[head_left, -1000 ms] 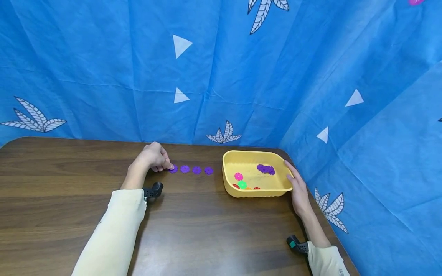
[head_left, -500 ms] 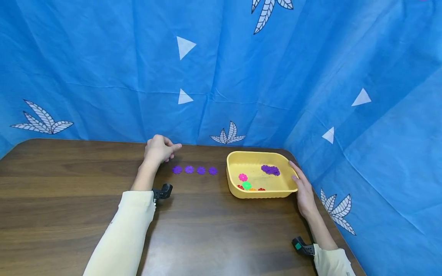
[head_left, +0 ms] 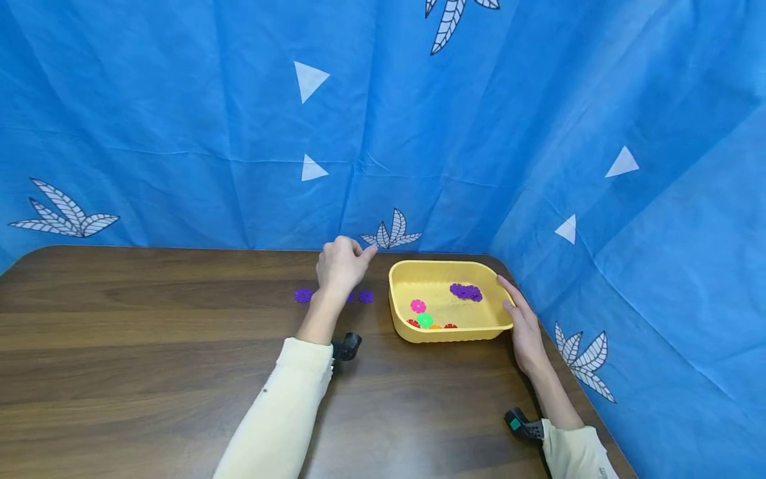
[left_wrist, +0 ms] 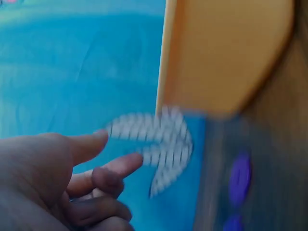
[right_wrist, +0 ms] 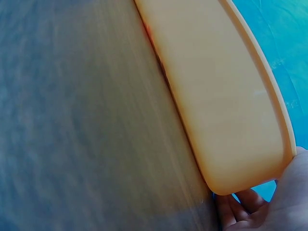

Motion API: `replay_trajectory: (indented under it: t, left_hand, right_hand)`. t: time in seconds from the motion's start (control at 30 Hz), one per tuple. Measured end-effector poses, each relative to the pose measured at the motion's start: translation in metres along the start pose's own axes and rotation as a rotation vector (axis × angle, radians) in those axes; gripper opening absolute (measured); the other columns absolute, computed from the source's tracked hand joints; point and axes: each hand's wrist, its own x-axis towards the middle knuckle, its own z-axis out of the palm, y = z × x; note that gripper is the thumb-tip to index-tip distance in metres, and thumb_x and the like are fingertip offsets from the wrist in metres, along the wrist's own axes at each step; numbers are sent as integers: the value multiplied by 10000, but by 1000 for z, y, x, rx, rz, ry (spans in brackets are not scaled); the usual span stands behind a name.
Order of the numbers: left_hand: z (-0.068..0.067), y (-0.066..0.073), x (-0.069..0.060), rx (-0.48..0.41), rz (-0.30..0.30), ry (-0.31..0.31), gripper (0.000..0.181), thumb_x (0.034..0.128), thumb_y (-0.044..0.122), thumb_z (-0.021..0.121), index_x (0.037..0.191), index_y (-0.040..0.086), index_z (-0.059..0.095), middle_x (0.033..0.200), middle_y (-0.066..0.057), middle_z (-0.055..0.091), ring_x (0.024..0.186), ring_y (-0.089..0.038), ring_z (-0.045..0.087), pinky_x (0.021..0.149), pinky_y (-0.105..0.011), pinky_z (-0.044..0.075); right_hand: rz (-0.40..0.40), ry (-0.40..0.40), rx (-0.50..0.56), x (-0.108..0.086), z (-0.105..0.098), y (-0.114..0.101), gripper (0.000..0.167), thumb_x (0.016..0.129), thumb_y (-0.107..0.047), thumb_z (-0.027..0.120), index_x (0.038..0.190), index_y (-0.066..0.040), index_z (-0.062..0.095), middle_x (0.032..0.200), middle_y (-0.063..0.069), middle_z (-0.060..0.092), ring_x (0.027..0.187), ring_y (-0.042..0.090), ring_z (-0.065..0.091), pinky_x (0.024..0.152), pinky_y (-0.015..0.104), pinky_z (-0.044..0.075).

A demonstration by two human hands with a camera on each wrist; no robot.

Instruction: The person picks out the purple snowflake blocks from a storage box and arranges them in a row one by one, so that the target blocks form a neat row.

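Observation:
My left hand (head_left: 342, 267) is raised above the table, left of the yellow plastic basket (head_left: 451, 334). In the left wrist view its thumb and index finger are apart with nothing between them, and the other fingers hang loosely curled. Purple snowflake discs (head_left: 303, 295) lie in a row below it; my forearm hides part of the row. With my right hand (head_left: 525, 336) I hold the basket's right end, thumb at the rim and fingers along the outside. Inside the basket are a cluster of purple discs (head_left: 466, 293), a pink disc (head_left: 417, 306), a green disc (head_left: 425, 320) and some red and orange ones.
The brown wooden table (head_left: 149, 346) extends left and in front of the basket. A blue patterned cloth (head_left: 239, 133) hangs along the back edge and the right side, close behind the basket.
My left hand lifts off the leftmost purple disc in the row, then moves right towards the basket, leaving that disc on the table. The right hand stays at the basket.

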Motion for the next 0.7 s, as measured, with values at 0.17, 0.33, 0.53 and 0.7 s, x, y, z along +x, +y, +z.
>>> replay_trajectory:
  t: [0.17, 0.33, 0.53, 0.7]
  left_hand:
    - [31, 33, -12, -41, 53, 25, 402, 990, 407, 740, 688, 145, 698, 708, -39, 669, 687, -253, 639, 617, -434, 521]
    - [51, 52, -20, -27, 90, 27, 406, 988, 350, 752, 646, 152, 659, 640, -6, 619, 641, -218, 605, 579, -383, 483]
    - [77, 75, -30, -1, 166, -52, 560, 994, 313, 743, 536, 180, 451, 513, 54, 385, 522, -132, 405, 493, -293, 324]
    - [101, 95, -39, 41, 335, -282, 393, 967, 305, 781, 643, 174, 601, 657, 72, 519, 656, -105, 475, 547, -235, 358]
  right_hand:
    - [16, 9, -10, 0, 1, 1, 485, 1161, -188, 340, 1645, -173, 369, 1721, 76, 296, 1597, 288, 210, 1116, 69, 251]
    - [33, -13, 8, 4, 11, 6, 486, 1161, -224, 365, 1646, -189, 369, 1724, 61, 292, 1600, 290, 214, 1186, 186, 248]
    - [45, -10, 11, 7, 12, 4, 485, 1156, -215, 376, 1641, -203, 381, 1720, 53, 306, 1600, 269, 220, 1251, 290, 238]
    - [27, 3, -6, 5, 2, 3, 492, 1160, -232, 364, 1650, -184, 359, 1724, 82, 294, 1589, 306, 226, 1102, 77, 284]
